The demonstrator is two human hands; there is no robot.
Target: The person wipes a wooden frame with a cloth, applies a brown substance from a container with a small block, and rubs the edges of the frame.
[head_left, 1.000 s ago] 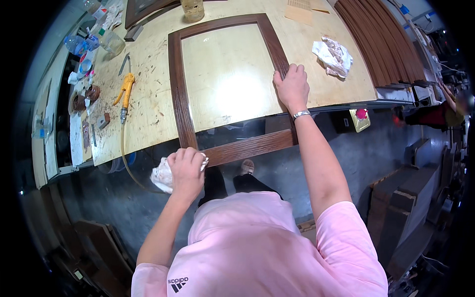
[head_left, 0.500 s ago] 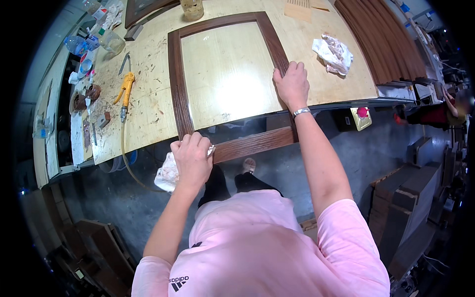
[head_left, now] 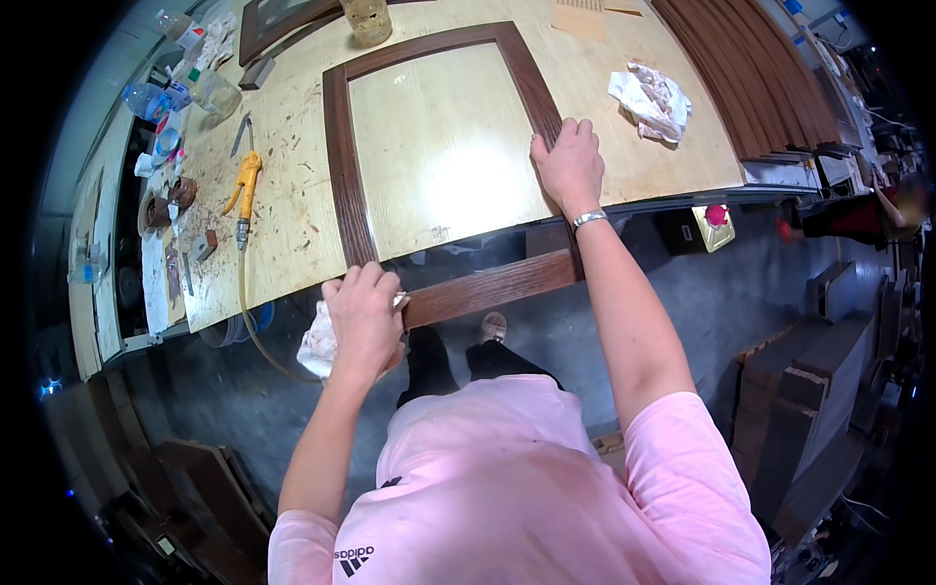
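Note:
A dark brown wooden frame (head_left: 487, 292) with a clear pane lies on the worktable, its near rail jutting past the table's front edge. At the near left corner my left hand (head_left: 366, 317) is closed on a crumpled white cloth (head_left: 317, 344), which is pressed to the wood. Its thumb and the corner under it are partly hidden. My right hand (head_left: 571, 168), a metal band at its wrist, grips the right side rail of the frame. A second stained, crumpled cloth (head_left: 651, 102) lies on the table to the right of that hand.
Left of the frame lies a yellow air blow gun (head_left: 245, 187) with its hose hanging over the table edge. A jar (head_left: 368, 21) stands behind the frame; bottles (head_left: 213, 93) stand far left. Stacked brown boards (head_left: 751, 83) lie at right. Another person (head_left: 858, 213) is at far right.
My left hand and its cloth have moved slightly left at the near corner. The whole view has also shifted a little, while my right hand keeps its grip on the rail.

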